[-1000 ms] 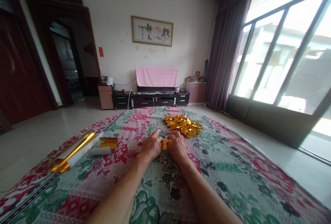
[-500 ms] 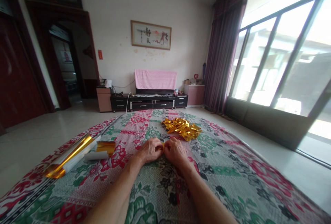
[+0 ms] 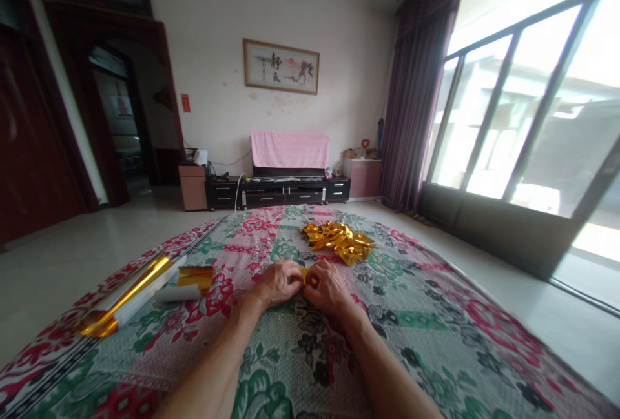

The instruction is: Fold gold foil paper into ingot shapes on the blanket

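My left hand (image 3: 277,282) and my right hand (image 3: 328,287) meet over a flowered quilt (image 3: 436,335), fingers pinched together on a small piece of gold foil paper (image 3: 306,275) held between them. Most of the piece is hidden by the fingers. Just beyond the hands lies a heap of folded gold foil pieces (image 3: 339,241). To the left on the quilt rest long gold foil sheets (image 3: 126,293) with a white roll (image 3: 177,293) and a short gold foil stack (image 3: 195,275) beside them.
The quilt covers a tiled floor. A dark TV cabinet (image 3: 278,190) draped with a pink cloth (image 3: 289,149) stands against the far wall. Glass doors (image 3: 523,115) and a purple curtain (image 3: 411,96) are on the right, dark wooden doors (image 3: 33,128) on the left.
My hands have drawn closer together around the gold piece, which shows less now. The view has tilted slightly; everything else lies where it was.
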Available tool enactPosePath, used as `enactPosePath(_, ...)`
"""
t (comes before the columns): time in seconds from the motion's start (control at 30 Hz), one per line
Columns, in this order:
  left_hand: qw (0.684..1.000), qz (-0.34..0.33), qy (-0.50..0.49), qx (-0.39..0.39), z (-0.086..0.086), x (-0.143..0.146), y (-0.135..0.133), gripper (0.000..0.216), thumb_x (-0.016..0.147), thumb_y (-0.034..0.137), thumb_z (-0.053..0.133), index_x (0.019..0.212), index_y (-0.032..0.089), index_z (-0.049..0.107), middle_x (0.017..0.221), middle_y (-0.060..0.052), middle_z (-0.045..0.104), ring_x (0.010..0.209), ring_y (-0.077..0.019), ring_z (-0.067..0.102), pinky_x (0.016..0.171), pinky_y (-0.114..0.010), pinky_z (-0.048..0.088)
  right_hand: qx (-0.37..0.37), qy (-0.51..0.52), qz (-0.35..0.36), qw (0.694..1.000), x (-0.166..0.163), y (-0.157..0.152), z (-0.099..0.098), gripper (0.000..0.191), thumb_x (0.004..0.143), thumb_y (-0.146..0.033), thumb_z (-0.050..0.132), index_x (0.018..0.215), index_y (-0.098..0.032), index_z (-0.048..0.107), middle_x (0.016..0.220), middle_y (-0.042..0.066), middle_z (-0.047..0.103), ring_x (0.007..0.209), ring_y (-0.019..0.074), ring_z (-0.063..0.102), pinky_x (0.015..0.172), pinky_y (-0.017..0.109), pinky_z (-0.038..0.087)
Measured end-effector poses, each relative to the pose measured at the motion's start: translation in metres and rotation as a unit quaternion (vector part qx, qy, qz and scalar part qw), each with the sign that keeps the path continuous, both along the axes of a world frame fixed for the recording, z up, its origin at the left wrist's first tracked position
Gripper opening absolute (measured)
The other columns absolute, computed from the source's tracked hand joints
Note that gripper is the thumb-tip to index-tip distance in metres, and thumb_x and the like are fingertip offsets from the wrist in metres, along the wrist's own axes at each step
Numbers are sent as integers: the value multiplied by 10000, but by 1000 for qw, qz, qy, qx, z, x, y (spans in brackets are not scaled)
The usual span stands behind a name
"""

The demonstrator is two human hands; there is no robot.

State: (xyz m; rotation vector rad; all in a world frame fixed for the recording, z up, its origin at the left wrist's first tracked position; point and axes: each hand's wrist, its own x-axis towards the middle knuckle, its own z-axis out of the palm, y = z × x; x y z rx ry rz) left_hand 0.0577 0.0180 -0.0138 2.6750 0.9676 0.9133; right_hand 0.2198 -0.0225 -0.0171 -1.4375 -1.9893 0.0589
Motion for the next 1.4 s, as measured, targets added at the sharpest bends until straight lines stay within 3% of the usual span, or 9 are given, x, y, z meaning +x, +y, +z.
enactPosePath(0.3,998,-2,-52,-38,0,-1,-1,132,713,171,543,726,186,673,867,-21,670,818,-122,591,789,-236,460,21,6,5,1000,0,-4,-1,144,720,-165,507,716,-191,648,811,31,606,796,135,527,771,237,362)
enactPosePath(0.47,997,-6,-62,-43,-2,-2,2,127,687,134,556,679,185,671,834,-15,673,809,-119,594,781,-234,455,22,9,10,1000,1,-5,-1,188,686,-130,499,740,-205,664,848,24,622,836,134,535,787,222,367)
enactPosePath(0.77,997,14,-18,-71,6,-4,0,123,651,138,572,629,181,685,730,-7,669,714,-120,599,712,-214,459,5,8,11,1000,1,-7,2,222,677,-140,475,715,-201,685,740,21,636,712,121,545,682,200,372)
enactPosePath(1.07,994,44,-18,-100,5,-6,3,206,746,243,512,835,205,694,840,-3,694,785,-125,615,735,-208,462,9,4,-20,1000,1,-3,0,228,758,-165,445,741,-189,671,728,23,632,683,111,550,645,182,359)
enactPosePath(1.4,990,118,9,-74,-2,5,8,283,783,214,452,975,232,659,977,-6,680,903,-145,609,827,-232,447,-12,-15,-69,997,-2,4,2,250,838,-245,411,840,-209,659,787,31,610,717,114,543,648,187,332)
